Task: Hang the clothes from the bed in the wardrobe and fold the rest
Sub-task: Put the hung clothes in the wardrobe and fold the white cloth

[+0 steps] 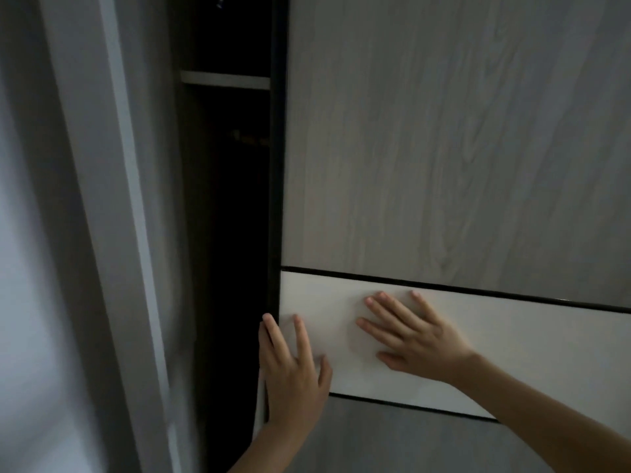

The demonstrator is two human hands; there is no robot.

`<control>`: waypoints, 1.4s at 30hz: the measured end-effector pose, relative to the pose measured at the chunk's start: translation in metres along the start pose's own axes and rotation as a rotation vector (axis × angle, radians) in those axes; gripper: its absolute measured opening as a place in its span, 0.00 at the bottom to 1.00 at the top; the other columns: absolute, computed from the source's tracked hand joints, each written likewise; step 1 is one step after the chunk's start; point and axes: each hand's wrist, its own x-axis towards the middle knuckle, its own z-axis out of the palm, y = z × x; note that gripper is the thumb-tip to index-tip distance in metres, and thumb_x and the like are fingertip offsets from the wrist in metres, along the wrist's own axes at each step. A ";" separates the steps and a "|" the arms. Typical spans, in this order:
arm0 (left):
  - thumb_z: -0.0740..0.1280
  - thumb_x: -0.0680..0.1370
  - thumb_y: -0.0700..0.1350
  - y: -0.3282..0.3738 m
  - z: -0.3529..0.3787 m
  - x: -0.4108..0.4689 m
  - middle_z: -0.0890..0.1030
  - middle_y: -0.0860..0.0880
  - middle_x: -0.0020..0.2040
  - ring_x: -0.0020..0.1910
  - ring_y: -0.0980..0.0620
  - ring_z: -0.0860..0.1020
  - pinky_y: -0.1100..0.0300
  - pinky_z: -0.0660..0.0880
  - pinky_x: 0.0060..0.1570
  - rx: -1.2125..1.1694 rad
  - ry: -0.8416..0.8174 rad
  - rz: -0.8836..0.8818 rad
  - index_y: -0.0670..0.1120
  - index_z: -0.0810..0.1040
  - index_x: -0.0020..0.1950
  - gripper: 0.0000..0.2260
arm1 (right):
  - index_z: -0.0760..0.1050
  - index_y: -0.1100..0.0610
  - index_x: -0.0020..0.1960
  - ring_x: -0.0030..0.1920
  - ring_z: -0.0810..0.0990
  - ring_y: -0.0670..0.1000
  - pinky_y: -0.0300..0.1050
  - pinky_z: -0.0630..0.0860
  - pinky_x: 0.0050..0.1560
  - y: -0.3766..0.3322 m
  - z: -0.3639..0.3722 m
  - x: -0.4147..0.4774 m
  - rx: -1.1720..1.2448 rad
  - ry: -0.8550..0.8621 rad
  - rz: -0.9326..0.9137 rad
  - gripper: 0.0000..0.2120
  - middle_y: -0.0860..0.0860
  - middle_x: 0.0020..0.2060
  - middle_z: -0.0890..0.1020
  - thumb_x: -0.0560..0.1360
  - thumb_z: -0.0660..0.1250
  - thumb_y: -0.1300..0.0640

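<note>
Left hand (290, 370), right hand (418, 339) flat on white band (512, 336) of wardrobe door (444, 148)

A dim room, its wardrobe (232, 233) standing partly open. The sliding door (444, 131) shows pale wood grain, crossed low down by a white band (529, 339) edged in black. Just left of the door, a dark gap reveals a white shelf (225, 79) and, below it, a rail (249, 139). Farther left of the door, a pale wall (30, 268) catches soft bluish light.
</note>
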 end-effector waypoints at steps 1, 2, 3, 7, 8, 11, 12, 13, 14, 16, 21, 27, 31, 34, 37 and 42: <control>0.56 0.71 0.53 0.008 0.003 -0.002 0.60 0.26 0.67 0.60 0.24 0.69 0.37 0.73 0.51 0.002 -0.026 0.014 0.37 0.62 0.69 0.31 | 0.64 0.50 0.70 0.76 0.48 0.55 0.58 0.51 0.71 0.005 -0.001 -0.012 -0.010 -0.012 0.011 0.22 0.52 0.68 0.67 0.79 0.47 0.45; 0.56 0.71 0.53 0.013 0.006 -0.004 0.60 0.26 0.67 0.60 0.24 0.69 0.37 0.74 0.51 0.009 -0.043 0.027 0.38 0.62 0.69 0.31 | 0.65 0.50 0.69 0.76 0.48 0.55 0.57 0.52 0.71 0.008 -0.001 -0.022 -0.016 -0.009 0.019 0.21 0.52 0.67 0.68 0.79 0.47 0.46; 0.56 0.70 0.53 0.019 0.011 -0.006 0.59 0.26 0.67 0.60 0.24 0.69 0.37 0.74 0.51 0.001 -0.070 0.057 0.38 0.62 0.69 0.31 | 0.65 0.49 0.68 0.76 0.48 0.55 0.57 0.52 0.71 0.013 -0.003 -0.036 -0.025 -0.023 0.032 0.20 0.52 0.69 0.67 0.79 0.48 0.46; 0.64 0.67 0.51 0.046 0.020 -0.017 0.60 0.26 0.67 0.60 0.24 0.69 0.36 0.74 0.49 0.006 -0.133 0.174 0.40 0.64 0.68 0.32 | 0.63 0.49 0.70 0.76 0.48 0.54 0.56 0.50 0.72 0.029 -0.011 -0.081 -0.049 -0.072 0.097 0.20 0.54 0.77 0.50 0.80 0.49 0.48; 0.68 0.65 0.51 0.053 0.022 -0.019 0.60 0.27 0.66 0.58 0.23 0.71 0.37 0.75 0.48 -0.002 -0.133 0.202 0.40 0.64 0.68 0.34 | 0.61 0.49 0.72 0.76 0.48 0.54 0.56 0.51 0.72 0.033 -0.014 -0.089 -0.058 -0.100 0.103 0.21 0.54 0.76 0.53 0.80 0.49 0.48; 0.78 0.56 0.51 0.078 0.028 -0.026 0.61 0.28 0.66 0.57 0.24 0.73 0.38 0.76 0.46 -0.040 -0.157 0.282 0.42 0.66 0.67 0.43 | 0.64 0.51 0.70 0.74 0.56 0.58 0.58 0.53 0.70 0.051 -0.028 -0.118 -0.083 -0.240 0.091 0.20 0.55 0.67 0.71 0.80 0.49 0.50; 0.79 0.55 0.52 0.084 0.031 -0.027 0.61 0.28 0.66 0.58 0.24 0.72 0.39 0.77 0.46 -0.054 -0.155 0.314 0.42 0.66 0.67 0.44 | 0.65 0.51 0.69 0.71 0.63 0.58 0.58 0.53 0.70 0.057 -0.033 -0.126 -0.083 -0.301 0.094 0.19 0.55 0.64 0.75 0.79 0.50 0.51; 0.79 0.55 0.52 0.089 0.032 -0.029 0.61 0.29 0.67 0.60 0.25 0.69 0.40 0.77 0.46 -0.071 -0.150 0.345 0.43 0.66 0.67 0.44 | 0.65 0.51 0.68 0.68 0.68 0.59 0.59 0.52 0.70 0.061 -0.037 -0.133 -0.086 -0.347 0.097 0.19 0.56 0.62 0.77 0.78 0.52 0.53; 0.78 0.56 0.52 0.096 0.034 -0.030 0.60 0.29 0.67 0.62 0.26 0.66 0.40 0.76 0.47 -0.097 -0.135 0.387 0.43 0.66 0.68 0.44 | 0.65 0.51 0.68 0.65 0.72 0.59 0.59 0.52 0.71 0.065 -0.043 -0.142 -0.092 -0.399 0.102 0.22 0.56 0.62 0.77 0.75 0.56 0.54; 0.77 0.56 0.53 0.100 0.037 -0.031 0.60 0.29 0.68 0.65 0.28 0.63 0.42 0.76 0.50 -0.126 -0.162 0.456 0.43 0.65 0.69 0.44 | 0.69 0.52 0.68 0.62 0.76 0.60 0.58 0.51 0.70 0.070 -0.054 -0.152 -0.068 -0.501 0.141 0.29 0.58 0.62 0.77 0.67 0.66 0.56; 0.60 0.72 0.57 0.112 0.052 -0.029 0.18 0.43 0.66 0.67 0.41 0.23 0.58 0.50 0.72 -0.211 -0.377 0.615 0.42 0.21 0.67 0.49 | 0.75 0.51 0.65 0.66 0.73 0.58 0.58 0.50 0.69 0.081 -0.070 -0.189 -0.052 -0.626 0.255 0.40 0.57 0.65 0.74 0.53 0.78 0.55; 0.63 0.74 0.50 0.155 0.059 -0.026 0.20 0.59 0.65 0.67 0.62 0.23 0.80 0.31 0.58 -0.590 -0.587 0.656 0.45 0.19 0.62 0.48 | 0.65 0.50 0.69 0.75 0.50 0.57 0.60 0.46 0.71 0.093 -0.083 -0.243 -0.090 -0.538 0.474 0.30 0.59 0.70 0.66 0.67 0.62 0.54; 0.63 0.74 0.51 0.198 0.081 -0.031 0.18 0.56 0.64 0.65 0.59 0.20 0.80 0.29 0.57 -0.542 -0.576 0.719 0.42 0.19 0.61 0.48 | 0.63 0.56 0.68 0.72 0.56 0.64 0.62 0.53 0.70 0.112 -0.095 -0.285 -0.114 -0.513 0.814 0.27 0.65 0.68 0.62 0.69 0.53 0.53; 0.64 0.74 0.49 0.227 0.093 -0.035 0.18 0.61 0.64 0.66 0.62 0.22 0.79 0.30 0.59 -0.580 -0.590 0.741 0.50 0.22 0.65 0.46 | 0.66 0.66 0.66 0.64 0.69 0.70 0.66 0.69 0.59 0.127 -0.097 -0.305 -0.058 -0.627 0.993 0.29 0.71 0.64 0.68 0.69 0.53 0.53; 0.65 0.74 0.43 0.258 0.103 -0.038 0.24 0.64 0.68 0.69 0.64 0.27 0.77 0.33 0.64 -0.704 -0.681 0.713 0.56 0.28 0.69 0.45 | 0.72 0.70 0.63 0.60 0.75 0.67 0.60 0.72 0.59 0.129 -0.093 -0.322 -0.006 -0.675 1.026 0.30 0.68 0.63 0.72 0.68 0.53 0.54; 0.64 0.71 0.44 0.307 0.115 -0.040 0.32 0.65 0.73 0.71 0.66 0.34 0.61 0.42 0.70 -0.918 -0.847 0.554 0.65 0.32 0.71 0.45 | 0.68 0.70 0.66 0.64 0.72 0.63 0.45 0.49 0.70 0.137 -0.089 -0.341 0.053 -0.602 1.033 0.28 0.62 0.66 0.70 0.70 0.58 0.55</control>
